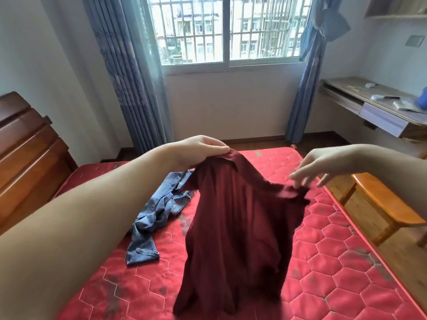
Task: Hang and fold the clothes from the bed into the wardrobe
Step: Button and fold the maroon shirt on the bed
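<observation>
The left hand (203, 150) pinches the maroon garment (233, 227) at its top, its length hanging toward six o'clock. The right hand (323, 163), fingers spread, touches a raised fold at three o'clock; whether it grips is unclear.

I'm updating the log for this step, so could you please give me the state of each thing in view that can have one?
Left hand: pinches the dark red garment at its top.
Right hand: fingers spread, touching the garment's edge; grip unclear.
Dark red garment: held up, hanging over the mattress.
Denim garment: crumpled, lying on the mattress.
Red mattress: bare, stained.
Window: shut, barred.
Curtains: drawn aside.
</observation>
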A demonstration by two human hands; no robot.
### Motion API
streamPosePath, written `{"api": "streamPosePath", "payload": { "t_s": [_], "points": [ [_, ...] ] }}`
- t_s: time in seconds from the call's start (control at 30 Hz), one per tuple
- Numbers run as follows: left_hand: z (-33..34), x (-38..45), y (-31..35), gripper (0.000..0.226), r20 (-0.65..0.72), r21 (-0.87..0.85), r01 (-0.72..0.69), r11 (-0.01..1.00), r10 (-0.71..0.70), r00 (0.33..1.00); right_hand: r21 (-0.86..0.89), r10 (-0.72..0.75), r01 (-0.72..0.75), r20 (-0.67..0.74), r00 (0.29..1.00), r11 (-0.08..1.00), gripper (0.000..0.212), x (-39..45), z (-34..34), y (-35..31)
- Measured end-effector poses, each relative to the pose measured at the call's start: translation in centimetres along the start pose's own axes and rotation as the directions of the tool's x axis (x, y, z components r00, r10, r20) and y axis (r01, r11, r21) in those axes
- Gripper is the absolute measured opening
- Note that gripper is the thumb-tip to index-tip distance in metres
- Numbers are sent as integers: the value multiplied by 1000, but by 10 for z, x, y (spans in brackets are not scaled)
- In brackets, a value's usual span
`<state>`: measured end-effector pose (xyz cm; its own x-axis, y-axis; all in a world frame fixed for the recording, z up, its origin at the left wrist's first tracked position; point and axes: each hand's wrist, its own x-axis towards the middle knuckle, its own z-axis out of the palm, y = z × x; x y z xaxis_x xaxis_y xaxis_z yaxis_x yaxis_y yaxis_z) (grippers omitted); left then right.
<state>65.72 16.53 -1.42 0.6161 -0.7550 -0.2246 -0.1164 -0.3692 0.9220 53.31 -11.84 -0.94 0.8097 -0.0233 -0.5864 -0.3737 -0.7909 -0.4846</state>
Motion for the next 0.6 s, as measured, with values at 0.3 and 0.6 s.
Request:
{"api": "streamPosePath", "payload": {
  "t_s": [0.3, 0.6],
  "points": [
    [19, -6, 28, 16, 64, 282, -83, 956, 68, 996, 99, -348, 354, -70, 935, 930, 30, 26, 51, -62],
    [-2, -28, 16, 10, 36, 476, -27, 879, 11, 999, -61, -298, 297, -16, 954, 953, 7, 40, 69, -69]
  ]
}}
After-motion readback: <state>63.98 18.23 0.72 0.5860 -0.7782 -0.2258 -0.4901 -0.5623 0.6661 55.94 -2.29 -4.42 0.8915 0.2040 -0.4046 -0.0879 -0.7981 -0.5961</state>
